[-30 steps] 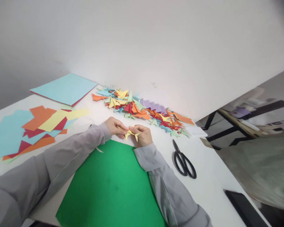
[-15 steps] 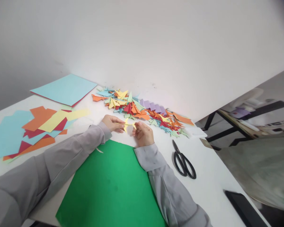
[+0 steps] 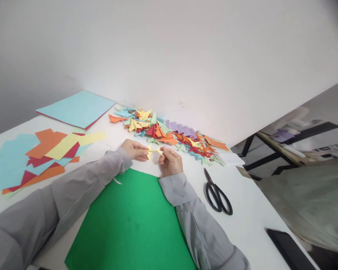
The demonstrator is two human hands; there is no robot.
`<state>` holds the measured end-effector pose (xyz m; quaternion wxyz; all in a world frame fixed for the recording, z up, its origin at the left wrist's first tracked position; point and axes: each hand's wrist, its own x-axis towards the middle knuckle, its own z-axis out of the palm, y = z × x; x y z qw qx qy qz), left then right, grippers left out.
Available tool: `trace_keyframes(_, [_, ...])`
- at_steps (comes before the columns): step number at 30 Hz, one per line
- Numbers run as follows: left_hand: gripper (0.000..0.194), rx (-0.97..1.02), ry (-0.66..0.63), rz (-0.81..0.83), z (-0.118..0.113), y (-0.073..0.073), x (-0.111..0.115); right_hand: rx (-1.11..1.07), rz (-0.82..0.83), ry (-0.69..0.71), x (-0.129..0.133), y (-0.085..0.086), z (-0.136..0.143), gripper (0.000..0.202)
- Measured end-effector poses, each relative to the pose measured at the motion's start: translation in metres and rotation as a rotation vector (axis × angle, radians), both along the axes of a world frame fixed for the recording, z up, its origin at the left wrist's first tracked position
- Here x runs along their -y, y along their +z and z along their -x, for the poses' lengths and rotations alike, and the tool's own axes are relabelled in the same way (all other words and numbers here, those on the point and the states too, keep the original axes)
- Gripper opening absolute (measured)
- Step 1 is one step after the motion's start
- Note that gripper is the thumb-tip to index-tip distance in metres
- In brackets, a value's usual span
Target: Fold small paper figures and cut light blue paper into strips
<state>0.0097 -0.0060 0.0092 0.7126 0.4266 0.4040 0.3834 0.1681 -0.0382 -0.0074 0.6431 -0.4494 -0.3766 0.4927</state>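
Between my two hands is a small folded yellow paper plane (image 3: 149, 151), held just beyond the far edge of a green sheet (image 3: 132, 221). My left hand (image 3: 133, 150) pinches its left end, the fingers closed on it. At the other end, the thumb and fingertips of my right hand (image 3: 171, 161) grip the yellow tip. Behind my hands lies a long heap of folded paper pieces (image 3: 157, 129) in many colours, against the wall. Part of the yellow plane is hidden by my left fingers.
Black-handled scissors (image 3: 217, 193) lie right of my right hand. On the left are loose coloured paper scraps (image 3: 62, 146) and a light blue sheet (image 3: 76, 108) over a red one. A dark flat device (image 3: 288, 249) rests near the white table's (image 3: 248, 210) right edge.
The yellow paper plane is turned slightly between my fingers, its right end now spreading wider. Both hands stay in almost the same place, and the view shifts a little.
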Motion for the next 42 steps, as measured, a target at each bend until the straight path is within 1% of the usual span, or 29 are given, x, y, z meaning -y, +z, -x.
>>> trace_keyframes(2, [0.028,0.035,-0.004,0.025,0.002,0.000,-0.002,-0.031,0.003,-0.012,-0.001,-0.001,-0.001,0.024])
trace_keyframes(4, [0.028,0.060,-0.017,0.043,0.003,0.002,-0.003,-0.015,0.018,0.026,-0.001,-0.003,0.000,0.024])
trace_keyframes(6, [0.027,0.070,-0.038,0.061,0.003,0.003,-0.002,0.047,0.007,0.085,0.001,-0.004,0.002,0.026])
trace_keyframes(8, [0.027,0.074,-0.061,0.074,0.003,0.004,-0.002,0.115,-0.037,0.108,0.004,-0.003,0.006,0.023])
trace_keyframes(11, [0.031,0.083,-0.101,0.072,0.004,0.002,-0.001,0.188,-0.070,0.049,0.007,-0.001,0.011,0.017])
trace_keyframes(15, [0.034,0.084,-0.096,0.058,0.006,0.001,-0.003,0.274,-0.096,-0.011,0.008,0.002,0.015,0.015])
trace_keyframes(18, [0.034,0.105,-0.132,0.061,0.007,0.002,-0.005,0.321,-0.116,-0.049,0.010,0.003,0.016,0.014])
trace_keyframes(21, [0.031,0.132,-0.194,0.077,0.008,0.001,-0.007,0.311,-0.079,-0.060,0.012,0.004,0.016,0.015])
trace_keyframes(24, [0.026,0.144,-0.276,0.097,0.009,0.000,-0.010,0.263,-0.051,-0.044,0.011,0.003,0.014,0.016])
trace_keyframes(25, [0.023,0.142,-0.285,0.105,0.009,0.000,-0.011,0.244,-0.050,-0.041,0.011,0.002,0.012,0.017])
trace_keyframes(27, [0.016,0.138,-0.243,0.125,0.010,0.001,-0.014,0.199,-0.046,-0.063,0.009,0.000,0.008,0.018])
trace_keyframes(30, [0.010,0.151,-0.108,0.148,0.010,0.003,-0.016,0.110,-0.008,-0.200,0.008,-0.003,-0.003,0.020])
trace_keyframes(32, [0.009,0.161,-0.059,0.153,0.011,0.004,-0.017,0.065,0.032,-0.339,0.009,-0.005,-0.013,0.022])
trace_keyframes(33, [0.010,0.161,-0.054,0.152,0.010,0.004,-0.017,0.069,0.054,-0.411,0.009,-0.005,-0.018,0.023])
trace_keyframes(35, [0.011,0.153,-0.074,0.145,0.009,0.004,-0.017,0.155,0.092,-0.542,0.009,-0.005,-0.029,0.026])
trace_keyframes(38, [0.011,0.134,-0.116,0.131,0.008,0.003,-0.017,0.378,0.140,-0.699,-0.001,-0.002,-0.042,0.028])
trace_keyframes(42, [0.009,0.132,-0.119,0.117,0.007,0.002,-0.018,0.504,0.146,-0.787,-0.032,0.006,-0.057,0.024])
